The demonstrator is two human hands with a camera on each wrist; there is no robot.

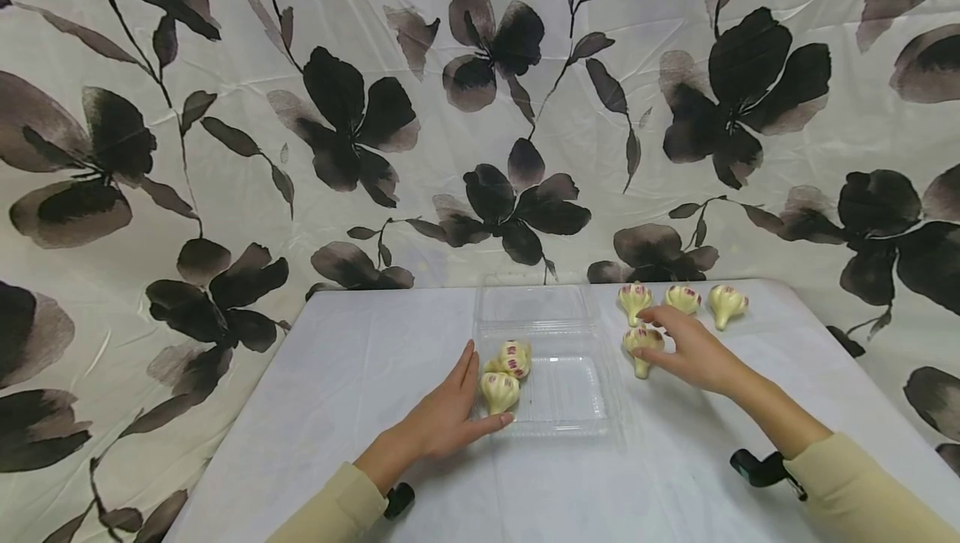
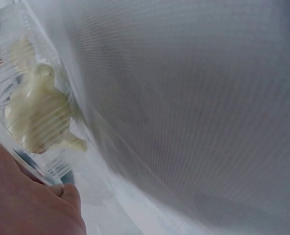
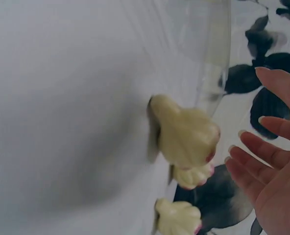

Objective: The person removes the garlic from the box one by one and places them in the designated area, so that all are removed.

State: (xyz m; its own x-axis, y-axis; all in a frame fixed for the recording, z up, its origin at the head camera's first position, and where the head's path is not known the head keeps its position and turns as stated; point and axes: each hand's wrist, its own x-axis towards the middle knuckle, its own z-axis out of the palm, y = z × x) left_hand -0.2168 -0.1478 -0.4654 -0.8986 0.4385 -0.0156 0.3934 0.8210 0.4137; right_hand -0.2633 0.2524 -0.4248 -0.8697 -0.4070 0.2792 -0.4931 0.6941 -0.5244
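Note:
A clear plastic clamshell box [image 1: 558, 426] lies with its lid folded back on the table. My left hand [image 1: 453, 414] rests along its left wall with straight fingers, the thumb at the front rim. Inside, on the left, garlic bulbs [image 1: 500, 393] are bunched together; one bulb [image 2: 39, 115] shows through the ribbed wall in the left wrist view. To the right of the box, my right hand [image 1: 693, 351] reaches over a garlic bulb [image 1: 636, 340], thumb and fingers spread about it. In the right wrist view, the fingers [image 3: 260, 149] are apart from the nearest bulb [image 3: 186, 134].
Behind the right hand, a row of garlic bulbs stands near the table's far edge: one on the left [image 1: 634, 300], a middle one [image 1: 682, 299] and one on the right [image 1: 727, 305]. The table [image 1: 360, 343] wears a white cloth. A flowered curtain [image 1: 420, 168] hangs behind it.

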